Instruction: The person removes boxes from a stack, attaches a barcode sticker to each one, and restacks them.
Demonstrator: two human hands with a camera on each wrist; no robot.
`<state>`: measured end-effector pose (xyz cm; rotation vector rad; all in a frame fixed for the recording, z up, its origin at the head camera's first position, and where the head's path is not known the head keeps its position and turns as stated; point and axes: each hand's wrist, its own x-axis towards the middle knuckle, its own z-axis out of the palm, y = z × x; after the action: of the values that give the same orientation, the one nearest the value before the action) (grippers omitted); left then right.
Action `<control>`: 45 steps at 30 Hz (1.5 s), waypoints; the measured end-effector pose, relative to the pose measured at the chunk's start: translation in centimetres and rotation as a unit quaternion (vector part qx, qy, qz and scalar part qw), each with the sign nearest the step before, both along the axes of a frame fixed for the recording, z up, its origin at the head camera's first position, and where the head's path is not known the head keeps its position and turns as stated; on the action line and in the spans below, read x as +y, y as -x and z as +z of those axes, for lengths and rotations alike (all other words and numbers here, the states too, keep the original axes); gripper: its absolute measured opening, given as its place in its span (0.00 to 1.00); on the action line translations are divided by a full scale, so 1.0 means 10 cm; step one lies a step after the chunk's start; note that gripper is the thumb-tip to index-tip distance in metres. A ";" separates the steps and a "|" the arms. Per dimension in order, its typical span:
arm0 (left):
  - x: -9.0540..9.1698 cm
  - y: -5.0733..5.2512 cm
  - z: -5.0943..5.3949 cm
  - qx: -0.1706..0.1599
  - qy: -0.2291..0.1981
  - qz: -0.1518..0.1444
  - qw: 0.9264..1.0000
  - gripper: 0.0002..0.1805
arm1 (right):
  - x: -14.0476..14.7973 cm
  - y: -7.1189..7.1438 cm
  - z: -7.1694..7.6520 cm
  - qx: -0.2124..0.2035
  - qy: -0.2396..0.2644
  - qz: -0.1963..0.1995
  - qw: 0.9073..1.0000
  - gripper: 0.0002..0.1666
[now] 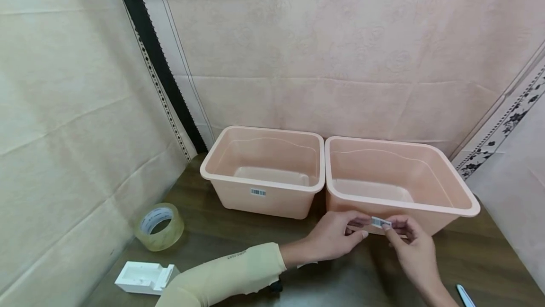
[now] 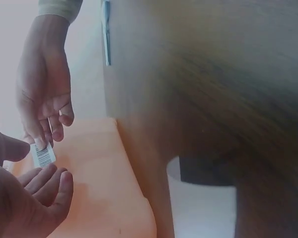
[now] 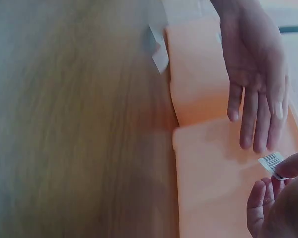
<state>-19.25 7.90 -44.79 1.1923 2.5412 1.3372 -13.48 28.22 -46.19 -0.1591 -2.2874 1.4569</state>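
Between thumb and fingers, my right hand [image 1: 413, 248] pinches a small white barcode label [image 1: 380, 222], held before the front wall of the right pink tub [image 1: 426, 218]. My left hand [image 1: 334, 236] reaches in from the other side, its fingers nearly straight and close to the label's free edge. In the right wrist view, a small gap separates the left fingertips [image 3: 260, 146] from the label [image 3: 272, 162]. The left tub [image 1: 264, 203] stands alongside and bears a similar barcode label [image 1: 258, 192] on its front wall.
A roll of clear tape [image 1: 159, 226] and a white plastic holder [image 1: 146, 277] lie at the left of the dark wooden table [image 1: 340, 285]. A light-blue slim tool [image 1: 465, 296] lies at the front right. Curled white paper [image 2: 203, 208] appears near my left wrist. Cloth hangs behind the tubs.
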 end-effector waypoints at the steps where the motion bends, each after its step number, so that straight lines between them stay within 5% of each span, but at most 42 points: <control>1: 0.02 -0.01 0.00 -0.004 -0.004 -0.006 1.000 0.17 | 0.04 0.00 0.01 0.002 -0.002 -0.010 1.000 0.09; 7: 0.19 0.03 0.00 -0.015 -0.019 -0.042 0.999 0.16 | 0.20 0.05 0.00 0.010 0.008 -0.042 0.999 0.10; 14: 0.38 0.06 -0.03 0.021 0.036 -0.066 0.997 0.18 | 0.26 0.09 -0.05 0.011 0.025 -0.070 0.997 0.11; 24: 0.47 0.12 -0.01 -0.021 0.001 -0.052 0.998 0.21 | 0.29 0.07 -0.06 0.014 0.020 -0.066 0.998 0.11; 28: 0.47 0.13 0.00 -0.006 0.001 -0.044 0.999 0.21 | 0.30 0.06 -0.05 0.015 0.022 -0.064 0.998 0.12; 35: 0.48 0.13 0.01 -0.004 0.004 -0.037 0.999 0.20 | 0.28 0.03 0.00 -0.008 0.025 -0.126 0.992 0.09; 42: 0.46 0.14 0.00 -0.031 0.004 -0.041 0.999 0.20 | 0.31 0.03 0.00 0.037 0.028 -0.013 0.999 0.15; 45: 0.45 0.15 -0.01 -0.035 0.001 -0.043 0.998 0.20 | 0.33 0.05 -0.02 0.051 0.054 0.004 0.997 0.17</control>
<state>-20.78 12.41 -44.87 1.2186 2.4140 1.3337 -14.02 31.51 -46.36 -0.1043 -2.1333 1.5563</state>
